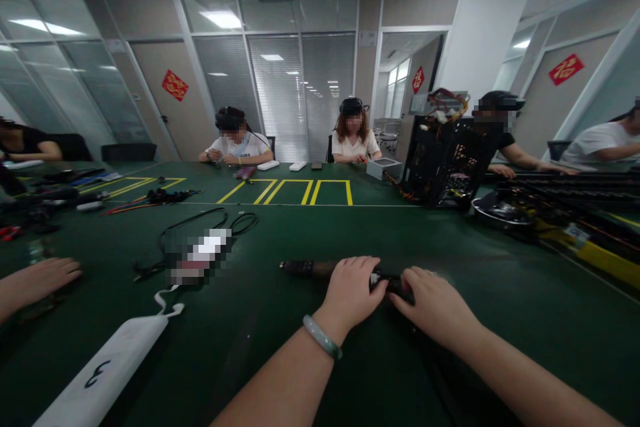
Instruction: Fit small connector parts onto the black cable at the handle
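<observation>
Across the green table (280, 333) in front of me lies a long dark cylinder with a narrow metal tip at its left end, which looks like an electric screwdriver (303, 269). My left hand (353, 290), with a pale green bangle on the wrist, is wrapped over its right part. At the tail end my right hand (435, 300) pinches a black part, perhaps the cord end; the fingers hide how the two join. A dark line like a cord runs down toward me below the right hand.
A white power strip (105, 367) marked 3 lies at left, beyond it a blurred-out device (200, 257) with black cable. Another person's hand (45, 280) rests at far left. At right stand an open black computer case (445, 160) and a silver dish (500, 210). Several people sit around.
</observation>
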Action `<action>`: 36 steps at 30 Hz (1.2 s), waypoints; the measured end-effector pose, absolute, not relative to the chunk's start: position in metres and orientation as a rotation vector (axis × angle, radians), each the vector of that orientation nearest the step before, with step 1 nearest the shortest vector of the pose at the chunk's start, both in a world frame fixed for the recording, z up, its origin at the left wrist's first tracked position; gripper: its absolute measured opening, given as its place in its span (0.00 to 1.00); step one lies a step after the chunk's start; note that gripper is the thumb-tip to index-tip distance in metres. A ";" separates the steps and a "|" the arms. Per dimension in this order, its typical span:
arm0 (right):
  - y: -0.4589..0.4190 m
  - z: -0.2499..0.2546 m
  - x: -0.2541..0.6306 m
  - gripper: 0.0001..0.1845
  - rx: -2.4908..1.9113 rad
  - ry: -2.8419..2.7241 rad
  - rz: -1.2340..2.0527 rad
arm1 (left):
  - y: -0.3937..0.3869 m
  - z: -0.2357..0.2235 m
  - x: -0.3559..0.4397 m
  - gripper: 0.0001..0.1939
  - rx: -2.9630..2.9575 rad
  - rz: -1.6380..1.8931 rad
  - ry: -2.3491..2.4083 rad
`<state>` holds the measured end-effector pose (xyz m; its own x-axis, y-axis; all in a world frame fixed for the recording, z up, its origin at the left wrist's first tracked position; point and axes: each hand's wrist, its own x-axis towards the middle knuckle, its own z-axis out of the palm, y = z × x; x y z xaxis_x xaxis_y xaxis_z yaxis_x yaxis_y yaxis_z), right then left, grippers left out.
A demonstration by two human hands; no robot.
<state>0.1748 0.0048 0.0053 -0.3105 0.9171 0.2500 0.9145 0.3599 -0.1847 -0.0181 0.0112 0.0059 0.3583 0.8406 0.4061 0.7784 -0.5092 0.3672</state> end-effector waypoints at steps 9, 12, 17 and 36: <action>0.003 0.000 0.183 0.05 -1.521 -2.374 0.431 | 0.013 0.007 -0.017 0.21 2.529 0.693 1.509; 0.008 -0.001 0.186 0.06 -1.510 -2.310 0.610 | 0.013 0.007 -0.016 0.20 2.510 0.701 1.530; 0.017 -0.003 0.192 0.10 -1.437 -2.165 0.906 | 0.013 0.007 -0.012 0.17 2.518 0.704 1.582; 0.024 -0.022 0.188 0.06 -1.258 -1.990 1.164 | 0.009 0.007 -0.009 0.11 2.572 0.756 1.484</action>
<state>0.1884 0.0241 -0.0218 -0.4410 0.8972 -0.0241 0.4606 0.2032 -0.8640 -0.0089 0.0093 0.0073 0.4099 0.8312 0.3757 0.7929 -0.5283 0.3038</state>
